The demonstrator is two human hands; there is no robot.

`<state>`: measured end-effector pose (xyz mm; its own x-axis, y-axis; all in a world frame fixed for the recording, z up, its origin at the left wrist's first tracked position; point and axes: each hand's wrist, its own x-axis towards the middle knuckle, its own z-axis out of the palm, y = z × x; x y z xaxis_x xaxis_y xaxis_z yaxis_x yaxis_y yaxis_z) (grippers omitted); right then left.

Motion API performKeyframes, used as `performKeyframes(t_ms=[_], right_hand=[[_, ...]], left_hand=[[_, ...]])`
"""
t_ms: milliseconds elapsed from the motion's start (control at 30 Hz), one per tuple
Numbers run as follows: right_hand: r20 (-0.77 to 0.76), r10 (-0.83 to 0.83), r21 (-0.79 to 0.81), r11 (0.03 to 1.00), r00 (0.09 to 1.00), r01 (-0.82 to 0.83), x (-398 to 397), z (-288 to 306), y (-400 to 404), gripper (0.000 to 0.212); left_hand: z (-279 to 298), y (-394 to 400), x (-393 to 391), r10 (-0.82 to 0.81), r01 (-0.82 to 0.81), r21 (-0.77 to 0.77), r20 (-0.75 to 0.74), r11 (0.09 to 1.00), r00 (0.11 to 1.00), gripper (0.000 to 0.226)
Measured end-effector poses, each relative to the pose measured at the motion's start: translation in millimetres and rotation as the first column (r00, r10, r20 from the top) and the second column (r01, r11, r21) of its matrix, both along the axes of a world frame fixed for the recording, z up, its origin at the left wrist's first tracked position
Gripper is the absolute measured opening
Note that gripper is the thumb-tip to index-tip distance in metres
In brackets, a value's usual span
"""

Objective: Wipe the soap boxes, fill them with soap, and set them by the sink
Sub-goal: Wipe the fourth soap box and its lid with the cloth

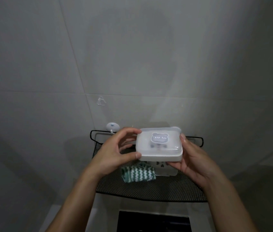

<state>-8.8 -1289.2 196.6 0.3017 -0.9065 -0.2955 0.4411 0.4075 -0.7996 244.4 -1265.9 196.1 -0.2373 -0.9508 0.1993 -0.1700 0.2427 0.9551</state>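
A white soap box (159,144) with a translucent lid and a grey bear label is held up in front of me, above the black mesh shelf (149,190). My left hand (115,151) pinches its left end between thumb and fingers. My right hand (194,161) grips its right end, thumb at the lid's corner, fingers under the base. The lid is down. A second white soap box (166,170) lies on the shelf, mostly hidden behind the held one. A green-and-white zigzag cloth (138,173) lies folded on the shelf to its left.
The shelf hangs on a grey tiled wall (132,64), with a black rail (97,131) at its back. A white wall hook (112,127) sits just above the rail on the left. A dark rectangular opening (154,222) lies below the shelf.
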Motion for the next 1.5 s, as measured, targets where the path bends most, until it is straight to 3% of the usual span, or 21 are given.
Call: performKeyframes(t_ms=[100,200,267,367,467,600,700,800,900,967,1033,1100,1200,1500], right_hand=[[0.016,0.001,-0.005,1.0,1.0,-0.001,0.4,1.2,-0.9,0.05],[0.016,0.018,-0.025,1.0,1.0,-0.018,3.6,3.5,-0.9,0.05],[-0.003,0.018,-0.019,1.0,1.0,-0.018,5.4,5.4,-1.2,0.05],[-0.04,0.015,-0.016,1.0,0.999,-0.015,4.8,9.1,-1.5,0.051],[-0.125,0.019,-0.137,0.99,0.992,-0.036,2.7,9.8,-1.0,0.046],[-0.205,-0.026,-0.235,0.972,0.978,-0.023,9.2,3.0,0.8,0.046],[-0.186,-0.054,-0.225,0.974,0.981,0.011,18.3,-1.7,0.9,0.061],[-0.191,-0.108,-0.229,0.971,0.976,0.062,18.9,-3.1,0.7,0.059],[-0.249,-0.141,-0.238,0.968,0.958,0.08,12.4,-5.8,-0.7,0.045],[-0.267,-0.167,-0.239,0.966,0.949,0.103,8.1,-7.6,-1.7,0.039],[-0.26,-0.181,-0.239,0.964,0.948,0.118,5.5,-7.9,-2.1,0.037],[-0.257,-0.174,-0.237,0.965,0.951,0.113,4.5,-7.5,-1.5,0.037],[-0.265,-0.169,-0.223,0.969,0.949,0.11,2.4,-7.7,-0.7,0.038],[-0.251,-0.173,-0.196,0.973,0.952,0.125,-1.8,-11.1,-4.8,0.041]], left_hand=[[0.1,0.3,0.0,-0.001,0.002,-0.009,0.028,1.0,1.0,0.067],[0.3,1.4,-3.2,0.039,-0.026,-0.086,0.158,0.996,0.987,0.076],[-1.5,1.5,-5.9,0.076,-0.061,-0.1,0.154,0.993,0.985,0.072],[-4.4,1.5,-8.1,0.049,-0.048,-0.013,0.027,0.999,0.998,0.053],[-10.5,2.5,-10.9,0.043,-0.039,0.055,-0.086,0.998,0.995,0.042],[-21.0,1.9,-20.4,0.0,0.098,0.247,-0.369,0.964,0.929,0.043],[-26.1,1.4,-29.1,-0.078,0.213,0.299,-0.406,0.93,0.911,0.046],[-28.7,-0.9,-25.9,-0.153,0.247,0.324,-0.289,0.913,0.945,0.051],[-34.6,-8.4,-10.9,-0.152,0.109,0.257,0.154,0.96,0.976,0.055],[-43.5,-14.2,-5.4,-0.095,-0.001,0.174,0.541,0.985,0.836,0.062],[-57.4,-19.0,-8.3,-0.121,0.021,0.138,0.776,0.99,0.619,0.065],[-73.8,-22.1,-15.2,-0.173,0.051,0.172,0.835,0.984,0.523,0.063],[-89.6,-28.5,-21.3,-0.166,0.067,0.153,0.864,0.986,0.476,0.053],[-85.3,-48.5,-26.5,-0.283,0.009,0.352,0.736,0.936,0.616,0.06]])
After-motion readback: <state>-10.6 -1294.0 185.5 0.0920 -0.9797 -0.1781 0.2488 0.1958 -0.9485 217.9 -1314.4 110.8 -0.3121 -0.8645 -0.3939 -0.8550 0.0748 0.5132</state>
